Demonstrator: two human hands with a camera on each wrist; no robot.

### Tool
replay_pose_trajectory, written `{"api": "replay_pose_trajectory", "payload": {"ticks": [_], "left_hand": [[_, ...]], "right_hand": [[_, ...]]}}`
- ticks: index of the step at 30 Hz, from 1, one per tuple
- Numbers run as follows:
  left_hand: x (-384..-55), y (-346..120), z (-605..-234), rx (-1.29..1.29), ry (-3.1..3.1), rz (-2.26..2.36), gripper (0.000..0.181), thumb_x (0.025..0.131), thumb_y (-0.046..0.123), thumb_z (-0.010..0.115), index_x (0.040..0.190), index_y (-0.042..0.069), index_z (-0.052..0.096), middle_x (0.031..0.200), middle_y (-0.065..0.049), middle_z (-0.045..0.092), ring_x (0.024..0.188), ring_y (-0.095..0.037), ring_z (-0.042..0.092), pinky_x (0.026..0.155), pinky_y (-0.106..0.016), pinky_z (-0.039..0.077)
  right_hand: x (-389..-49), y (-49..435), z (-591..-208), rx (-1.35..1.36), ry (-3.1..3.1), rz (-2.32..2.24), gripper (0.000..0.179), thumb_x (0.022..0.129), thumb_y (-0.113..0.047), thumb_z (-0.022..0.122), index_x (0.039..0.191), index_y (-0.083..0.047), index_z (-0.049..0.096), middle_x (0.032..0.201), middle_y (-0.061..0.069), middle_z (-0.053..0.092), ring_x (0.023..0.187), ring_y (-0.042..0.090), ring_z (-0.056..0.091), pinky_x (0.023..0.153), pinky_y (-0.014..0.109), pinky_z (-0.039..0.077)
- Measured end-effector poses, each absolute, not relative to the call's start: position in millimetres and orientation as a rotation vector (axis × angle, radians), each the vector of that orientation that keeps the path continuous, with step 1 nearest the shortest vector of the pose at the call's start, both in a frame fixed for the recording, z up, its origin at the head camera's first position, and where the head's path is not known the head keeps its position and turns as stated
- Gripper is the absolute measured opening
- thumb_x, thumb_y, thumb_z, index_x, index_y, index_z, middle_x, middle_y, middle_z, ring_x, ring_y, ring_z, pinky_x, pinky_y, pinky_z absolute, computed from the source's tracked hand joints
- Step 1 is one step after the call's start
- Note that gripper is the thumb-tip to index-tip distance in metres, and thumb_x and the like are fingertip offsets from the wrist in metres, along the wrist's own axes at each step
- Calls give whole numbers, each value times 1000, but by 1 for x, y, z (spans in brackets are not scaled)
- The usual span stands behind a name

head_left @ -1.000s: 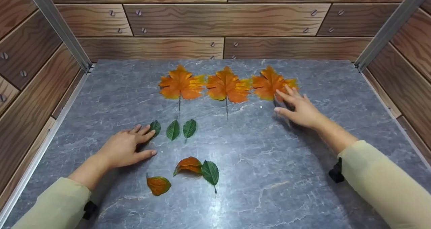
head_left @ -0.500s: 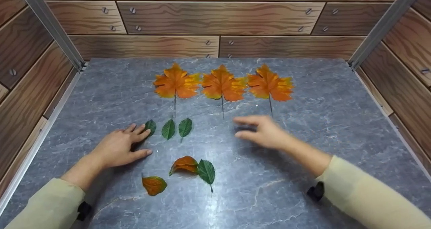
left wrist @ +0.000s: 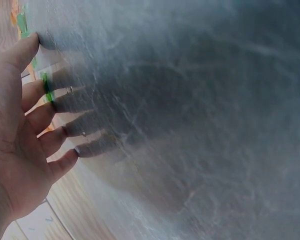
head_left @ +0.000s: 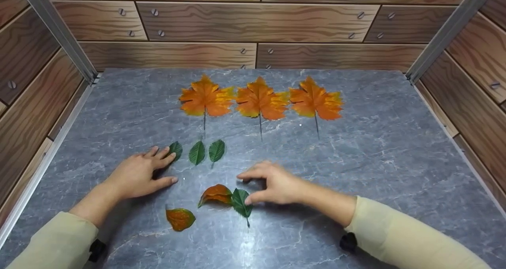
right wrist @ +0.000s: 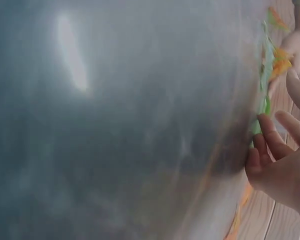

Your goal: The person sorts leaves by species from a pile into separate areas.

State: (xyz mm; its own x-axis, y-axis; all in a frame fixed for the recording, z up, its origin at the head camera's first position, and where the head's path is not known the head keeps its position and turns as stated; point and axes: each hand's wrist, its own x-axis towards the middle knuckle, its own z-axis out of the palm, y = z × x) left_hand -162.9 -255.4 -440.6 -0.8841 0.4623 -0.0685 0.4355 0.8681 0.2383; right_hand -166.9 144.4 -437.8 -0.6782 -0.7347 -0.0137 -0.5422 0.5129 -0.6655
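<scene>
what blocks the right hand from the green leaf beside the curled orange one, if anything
Nothing visible; the right hand has its thumb over the green leaf, and the curled orange leaf lies on the opposite side.

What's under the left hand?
A green leaf, partly: its right side shows past the left hand. In the head view, its left edge is covered and can't be seen.

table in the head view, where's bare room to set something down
The table is bare right of the maple leaves, beyond the right hand, and left of them, beyond the left hand. It's crowded between the hands, where green leaves and small orange leaves lie.
</scene>
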Motion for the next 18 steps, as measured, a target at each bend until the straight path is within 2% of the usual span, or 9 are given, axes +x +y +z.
{"api": "replay_pose_trajectory", "payload": {"ticks": [7,18], "left_hand": [[-162,-255,-440,721,2921,325,75,103,61,61,158,11,53,161,-21,46,142,-54,45,109,-72,40],[-163,-256,-441,716,2922,324,76,102,62,61,158,11,52,161,-21,45,144,-54,43,110,-73,38]], "right_hand": [[-163,140,-443,-1000,2453,-873,65,81,-39,93,140,-24,72,131,-8,62,129,20,48,111,51,40],[-164,139,-445,-1026,2428,-847,68,80,-34,94,143,-28,69,133,-8,56,131,21,43,112,54,35]]}}
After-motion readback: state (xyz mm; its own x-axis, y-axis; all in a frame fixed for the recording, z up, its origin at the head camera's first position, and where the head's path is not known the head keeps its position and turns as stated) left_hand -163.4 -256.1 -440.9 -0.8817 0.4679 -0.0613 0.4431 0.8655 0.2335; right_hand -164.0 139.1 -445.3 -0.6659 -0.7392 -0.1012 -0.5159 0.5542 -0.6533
